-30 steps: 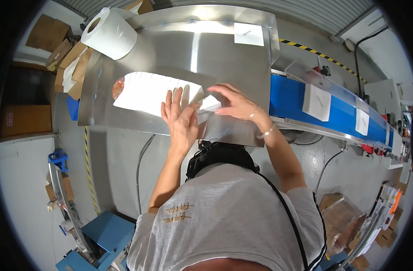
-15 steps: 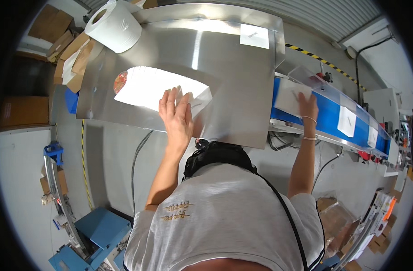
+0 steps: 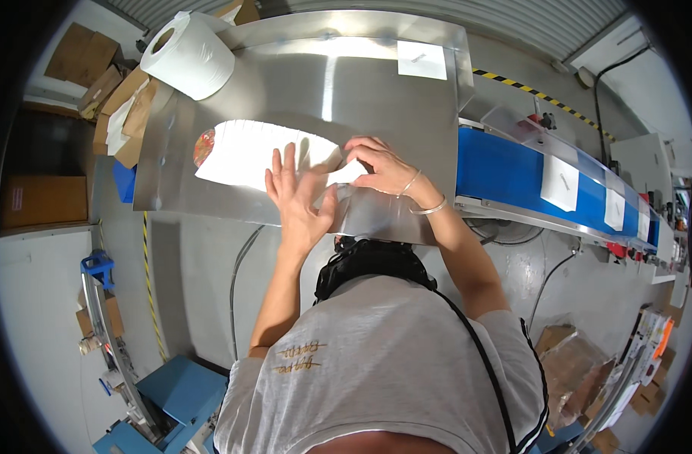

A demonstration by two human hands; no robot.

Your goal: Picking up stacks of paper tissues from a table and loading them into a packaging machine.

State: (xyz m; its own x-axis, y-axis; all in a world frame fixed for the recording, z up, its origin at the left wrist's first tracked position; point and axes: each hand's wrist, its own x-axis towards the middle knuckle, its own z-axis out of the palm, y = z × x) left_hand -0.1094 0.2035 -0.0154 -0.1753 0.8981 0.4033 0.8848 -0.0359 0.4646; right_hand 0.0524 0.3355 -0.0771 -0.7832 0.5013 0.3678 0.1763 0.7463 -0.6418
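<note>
A fanned row of overlapping white paper sheets lies on the steel table in front of me. At its left end a round, red patterned thing shows, partly covered by the sheets. My left hand rests on the near right part of the row, fingers spread flat. At the right end my right hand is closed, thumb and fingers pinching the edge of a white sheet. Whether it grips one sheet or more cannot be made out.
Right of the steel table runs a blue conveyor belt with several white sheets on it, beside a clear guard. A large white paper roll stands at the table's far left, near cardboard boxes. One sheet lies at the far right corner.
My right hand has let go of a sheet on the belt and come left to the fanned row. The sheets on the belt have travelled right. My left hand stays on the row.
</note>
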